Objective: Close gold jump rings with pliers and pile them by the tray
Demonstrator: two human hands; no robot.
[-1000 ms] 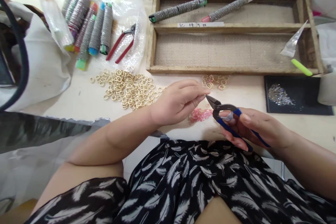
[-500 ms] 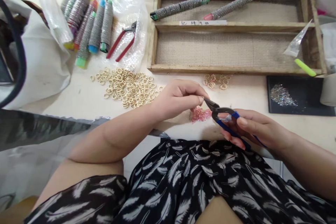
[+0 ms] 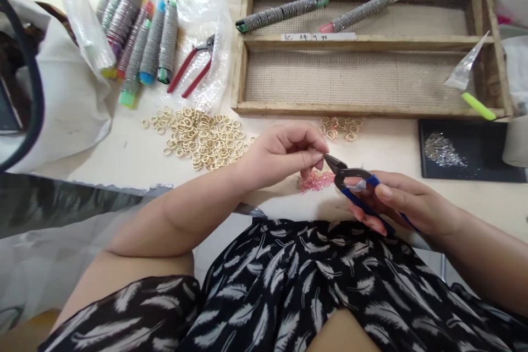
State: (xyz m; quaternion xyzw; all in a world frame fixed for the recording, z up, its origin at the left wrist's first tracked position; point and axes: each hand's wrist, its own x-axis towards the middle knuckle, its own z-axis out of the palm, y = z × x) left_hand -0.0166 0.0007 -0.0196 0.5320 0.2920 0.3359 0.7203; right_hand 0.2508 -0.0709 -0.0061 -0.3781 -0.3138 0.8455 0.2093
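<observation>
1. The left hand (image 3: pixel 284 155) pinches a tiny, mostly hidden piece (image 3: pixel 324 156) between thumb and forefinger.
2. The right hand (image 3: pixel 406 198) is curled around blue-handled pliers (image 3: pixel 340 176), their nose at the left fingertips; I cannot tell how far the jaws part.
3. Pink beads (image 3: pixel 317 181) lie below the left hand, heaped gold rings (image 3: pixel 206 140) beside it.

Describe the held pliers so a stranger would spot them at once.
Start at the wooden tray, then look below its right half, to the right hand. It holds the pliers; their blue handles set them apart from the red-handled pair left of the tray.
</observation>
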